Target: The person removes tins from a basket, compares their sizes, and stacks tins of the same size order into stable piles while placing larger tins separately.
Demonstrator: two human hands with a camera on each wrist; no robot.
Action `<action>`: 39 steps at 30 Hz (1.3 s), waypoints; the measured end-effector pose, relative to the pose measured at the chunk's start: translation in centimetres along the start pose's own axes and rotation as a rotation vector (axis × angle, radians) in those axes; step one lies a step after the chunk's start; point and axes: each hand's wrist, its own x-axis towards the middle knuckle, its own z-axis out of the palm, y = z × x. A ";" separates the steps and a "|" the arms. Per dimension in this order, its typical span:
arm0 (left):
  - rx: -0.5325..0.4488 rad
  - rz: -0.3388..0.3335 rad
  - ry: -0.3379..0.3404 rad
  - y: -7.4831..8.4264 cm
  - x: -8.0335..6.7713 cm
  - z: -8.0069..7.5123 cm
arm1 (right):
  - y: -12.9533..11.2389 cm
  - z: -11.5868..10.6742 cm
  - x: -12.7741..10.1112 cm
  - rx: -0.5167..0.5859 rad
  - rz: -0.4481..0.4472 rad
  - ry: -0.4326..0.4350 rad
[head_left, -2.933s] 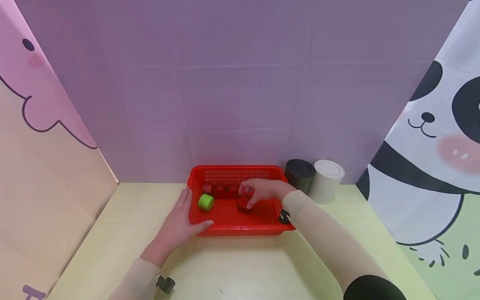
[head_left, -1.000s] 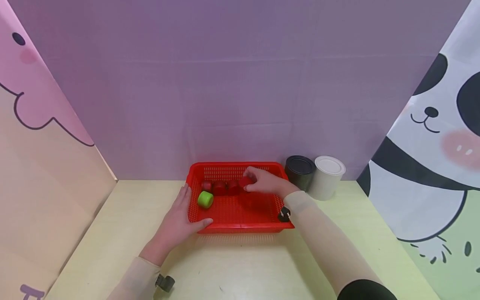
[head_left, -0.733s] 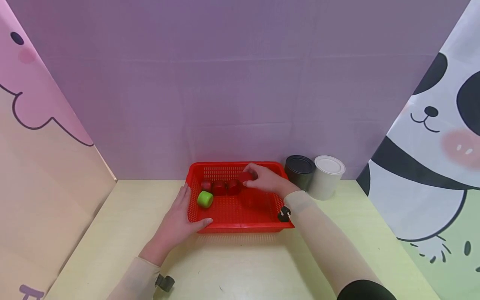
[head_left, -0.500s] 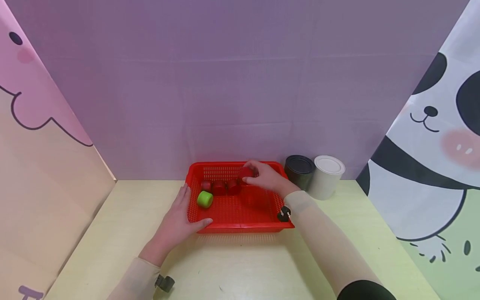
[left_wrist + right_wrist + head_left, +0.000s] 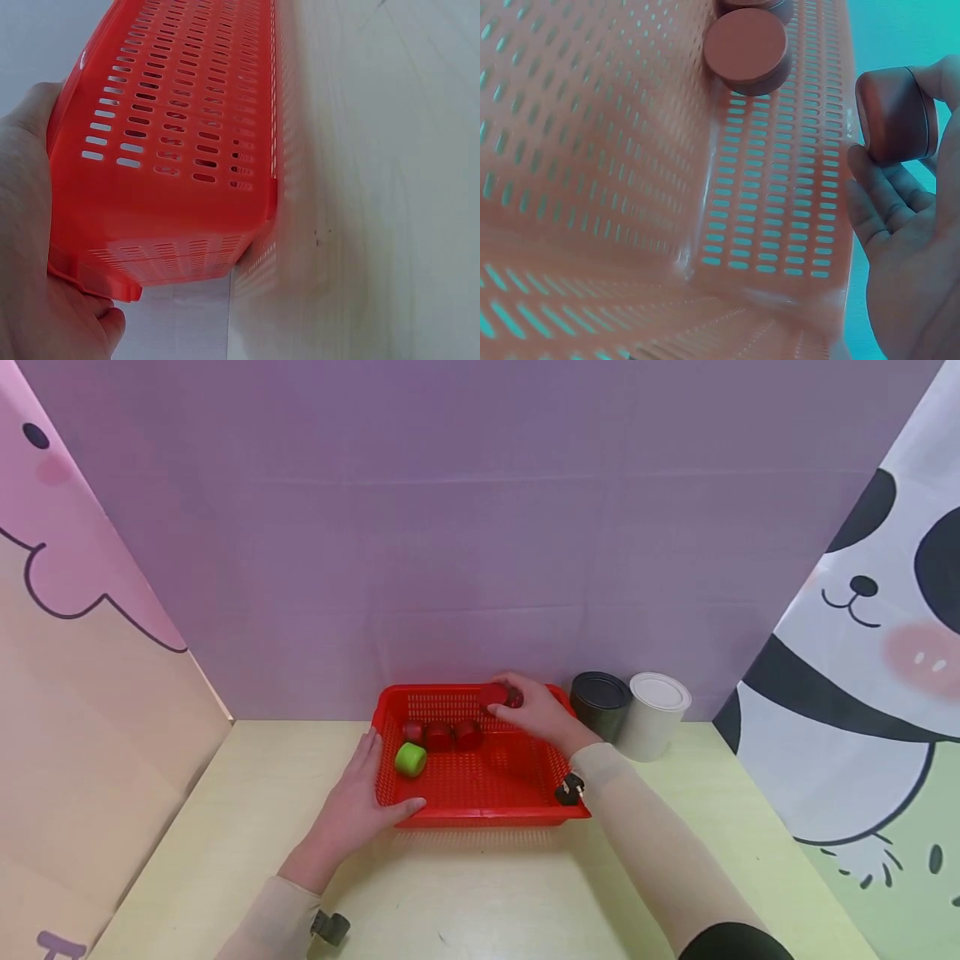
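My right hand [image 5: 534, 707] pinches a small round red lidded container [image 5: 896, 114] between thumb and fingers, tilted, above the back rim of the red slotted plastic basket [image 5: 487, 814]. Three more red containers, including one with a flat lid [image 5: 747, 46], sit in a row along the basket's back wall. A green cylinder [image 5: 410, 760] lies on its side near the left wall. My left hand [image 5: 362, 806] holds the basket's front left corner, thumb over the front rim and fingers along the left side. In the left wrist view its fingertips [image 5: 111, 324] bend down below the rim.
A black can [image 5: 600, 703] and a white can [image 5: 656, 714] stand right of the basket, close to my right forearm. A purple backdrop [image 5: 480, 568] rises behind the pale table [image 5: 480, 893]. Printed side panels stand left and right, one with a panda [image 5: 862, 618].
My right hand has picked the red container up off the basket floor and carried it back and up to the back rim. My left hand stays on the basket.
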 end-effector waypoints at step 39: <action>0.001 0.004 0.005 0.2 0.1 0.1 | -0.9 -10.2 -10.4 -0.027 0.047 0.152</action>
